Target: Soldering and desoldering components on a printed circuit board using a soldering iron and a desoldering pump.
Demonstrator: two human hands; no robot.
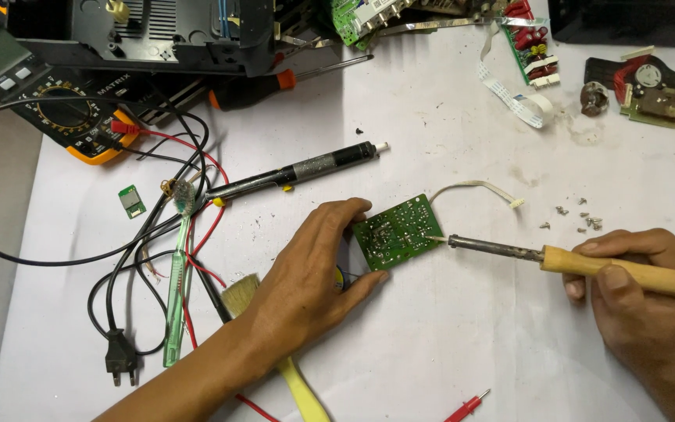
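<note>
I see my left hand (314, 270) pinching the small green rectangular circuit board (397, 232) on the white tabletop (447, 344), forefinger over its upper left corner, thumb at its lower edge, so the board sits just beyond my fingertips, solder side up. My right hand (634, 293) is wrapped firmly round the pale wooden handle of a soldering iron (580, 260); its dark metal tip touches the board's right edge. A white ribbon lead (474, 187) curls off the board's top. A black-and-silver desoldering pump (298, 173) lies above my left hand, and loose silver screws (576, 217) lie near my right.
</note>
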